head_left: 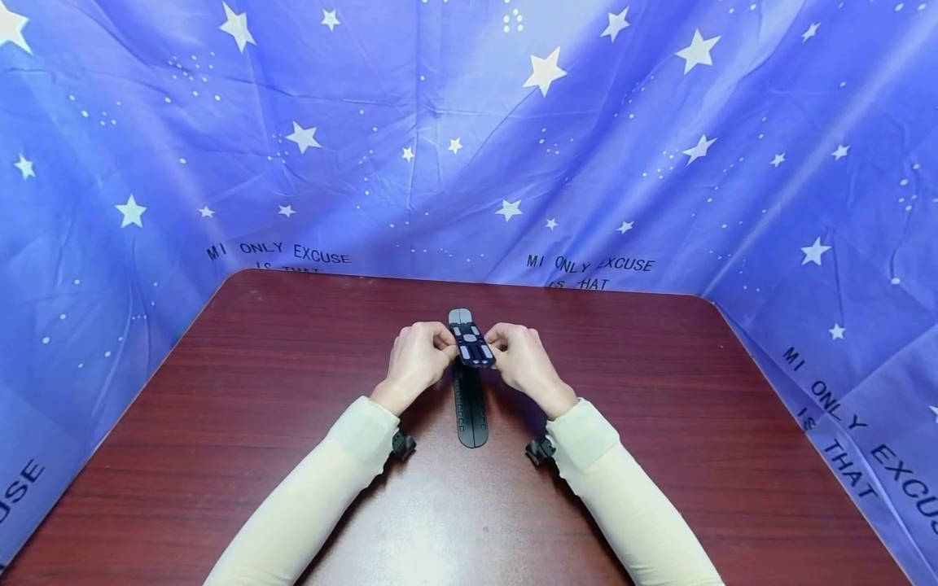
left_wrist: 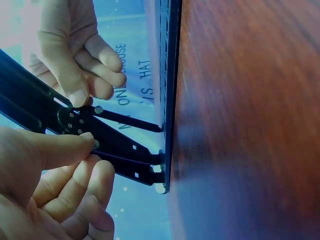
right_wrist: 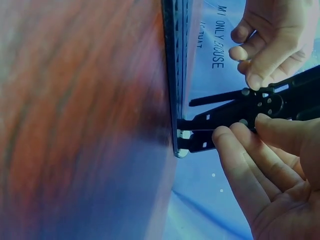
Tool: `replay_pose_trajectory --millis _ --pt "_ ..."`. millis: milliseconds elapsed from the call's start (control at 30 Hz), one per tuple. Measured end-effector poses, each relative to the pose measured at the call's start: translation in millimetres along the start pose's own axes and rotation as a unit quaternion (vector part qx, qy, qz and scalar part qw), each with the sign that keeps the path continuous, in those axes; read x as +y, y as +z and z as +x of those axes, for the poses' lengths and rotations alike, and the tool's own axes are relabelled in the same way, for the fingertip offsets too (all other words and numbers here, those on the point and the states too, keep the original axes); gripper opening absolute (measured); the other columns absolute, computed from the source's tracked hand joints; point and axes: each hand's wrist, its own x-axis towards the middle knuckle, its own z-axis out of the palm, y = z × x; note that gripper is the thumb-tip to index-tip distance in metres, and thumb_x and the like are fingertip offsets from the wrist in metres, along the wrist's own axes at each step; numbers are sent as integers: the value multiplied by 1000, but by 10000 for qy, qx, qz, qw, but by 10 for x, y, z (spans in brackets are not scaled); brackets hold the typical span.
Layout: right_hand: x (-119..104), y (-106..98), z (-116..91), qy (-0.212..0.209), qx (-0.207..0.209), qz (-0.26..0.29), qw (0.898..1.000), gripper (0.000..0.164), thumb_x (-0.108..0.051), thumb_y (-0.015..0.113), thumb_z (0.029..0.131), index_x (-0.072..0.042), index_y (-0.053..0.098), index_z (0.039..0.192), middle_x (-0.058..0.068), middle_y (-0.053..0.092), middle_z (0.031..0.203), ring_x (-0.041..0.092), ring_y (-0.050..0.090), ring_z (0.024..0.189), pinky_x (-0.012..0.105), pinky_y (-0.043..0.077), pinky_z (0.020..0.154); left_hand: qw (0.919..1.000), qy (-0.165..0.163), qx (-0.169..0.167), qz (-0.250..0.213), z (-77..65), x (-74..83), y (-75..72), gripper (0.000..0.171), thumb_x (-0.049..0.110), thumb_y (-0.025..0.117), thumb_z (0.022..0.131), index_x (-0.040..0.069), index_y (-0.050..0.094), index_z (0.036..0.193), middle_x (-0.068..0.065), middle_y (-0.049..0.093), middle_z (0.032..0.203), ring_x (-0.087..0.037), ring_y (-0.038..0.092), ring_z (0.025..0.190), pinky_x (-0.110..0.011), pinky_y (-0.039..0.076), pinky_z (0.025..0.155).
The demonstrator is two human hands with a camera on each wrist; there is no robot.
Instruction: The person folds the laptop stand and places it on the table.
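Observation:
A black folding stand [head_left: 472, 415] stands on the table in front of me, its long notched base lying flat. Its raised top plate [head_left: 471, 338] carries pale grey pads and tilts up on a hinged arm [left_wrist: 127, 150]. My left hand [head_left: 419, 358] pinches the left edge of the hinged part between thumb and fingers. On the opposite edge, my right hand [head_left: 526, 362] grips near the pivot with its thumb and fingertips. A thin support bar [right_wrist: 218, 98] angles from the pivot toward the base; its tip appears slightly apart from the base in the right wrist view.
The dark red wooden table [head_left: 256, 423] spreads around the stand. A blue star-printed curtain [head_left: 410, 89] hangs behind the table and along both sides. Black wrist devices [head_left: 541, 450] sit below both cream sleeves [head_left: 308, 505].

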Motion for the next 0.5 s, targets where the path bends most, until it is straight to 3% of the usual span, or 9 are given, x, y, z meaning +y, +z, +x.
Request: replay_pose_trajectory --millis 167,500 --pt "8 -23 -1 -25 -28 55 10000 6 -4 66 87 -9 69 88 -2 67 72 11 57 58 26 47 51 9999 29 9 101 -9 7 -12 12 15 75 76 22 69 69 13 63 64 -11 60 66 -32 47 61" --pt "27 -45 -12 -433 -65 61 9990 9 -1 67 85 -9 69 90 -2 69 77 8 60 62 27 49 58 10000 35 8 -77 -24 21 -17 10 13 77 75 19 72 80 10 68 72 -9 63 70 -33 49 67"
